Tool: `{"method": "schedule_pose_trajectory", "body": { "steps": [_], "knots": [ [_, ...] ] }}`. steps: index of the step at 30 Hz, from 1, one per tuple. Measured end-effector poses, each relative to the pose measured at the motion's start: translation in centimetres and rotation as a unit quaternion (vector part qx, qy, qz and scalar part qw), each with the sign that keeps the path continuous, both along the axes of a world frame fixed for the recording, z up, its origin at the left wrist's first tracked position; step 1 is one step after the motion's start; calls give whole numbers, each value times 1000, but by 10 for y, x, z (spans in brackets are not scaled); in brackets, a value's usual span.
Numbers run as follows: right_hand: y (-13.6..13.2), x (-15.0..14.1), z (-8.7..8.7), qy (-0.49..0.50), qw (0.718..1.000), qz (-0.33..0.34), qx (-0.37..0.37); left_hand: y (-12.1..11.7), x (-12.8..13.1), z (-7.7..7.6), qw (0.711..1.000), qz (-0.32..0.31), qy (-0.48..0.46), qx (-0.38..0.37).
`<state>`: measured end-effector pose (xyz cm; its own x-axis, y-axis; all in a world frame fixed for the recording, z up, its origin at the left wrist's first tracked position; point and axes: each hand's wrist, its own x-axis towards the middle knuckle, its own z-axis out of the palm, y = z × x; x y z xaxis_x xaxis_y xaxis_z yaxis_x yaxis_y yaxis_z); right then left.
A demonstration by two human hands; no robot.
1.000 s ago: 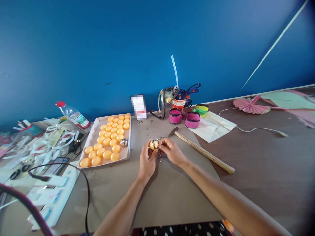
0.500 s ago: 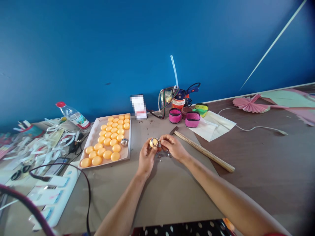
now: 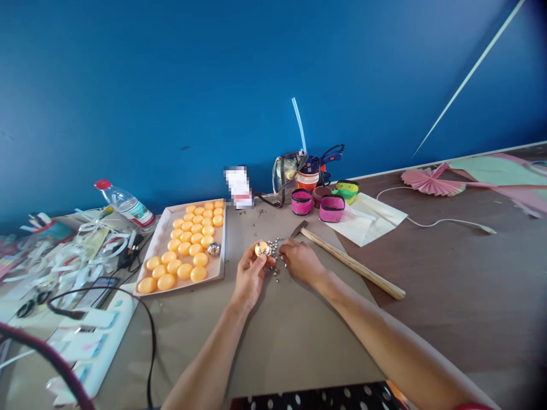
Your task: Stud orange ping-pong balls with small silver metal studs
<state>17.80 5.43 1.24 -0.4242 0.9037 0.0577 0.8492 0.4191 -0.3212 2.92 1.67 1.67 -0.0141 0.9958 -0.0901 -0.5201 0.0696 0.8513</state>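
On the grey-brown mat before you, one orange ball sits in your left hand, with a loose cluster of small silver beads just beside it, more than ten but too tiny to count surely. To the left, one tray holds about thirty orange balls and one silver-covered ball. To the right you have one hammer, and beyond it four small pots: two pink pots, one brown pot and one yellow-green pot. One bottle leans behind the tray.

Your left thumb and fingers are closed round the ball, which shows silver on its surface. Your right hand has its fingers curled, tips down at the beads; you can't tell from here whether a bead is pinched between them.

A second ago your right fingertips were at the ball; now they are apart from it and down by the mat, and more of the beads show between your hands. The tray's contents are unchanged.
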Motion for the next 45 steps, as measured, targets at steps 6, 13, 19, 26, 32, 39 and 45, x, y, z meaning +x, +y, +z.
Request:
{"method": "schedule_pose_trajectory", "body": {
  "steps": [6,13,19,26,32,39,45],
  "knots": [
    [1,-1,-1,22,1000,-3,15,0,-1,-1,1000,-9,-1,4],
    [-4,1,1,39,999,19,25,0,0,1,1000,-7,6,0],
    [-4,-3,-1,49,998,37,22,0,1,0,1000,-1,11,-2],
    [-3,-4,-5,106,993,30,45,0,-1,-2,1000,-2,18,-4],
    [-1,-2,-9,192,978,53,56,0,-1,-1,1000,8,27,-11],
    [4,-1,-15,281,958,45,38,0,-2,0,999,11,37,-14],
    [5,-1,-7,421,905,-49,20,1,-2,1,998,19,52,-11]
  ]
}}
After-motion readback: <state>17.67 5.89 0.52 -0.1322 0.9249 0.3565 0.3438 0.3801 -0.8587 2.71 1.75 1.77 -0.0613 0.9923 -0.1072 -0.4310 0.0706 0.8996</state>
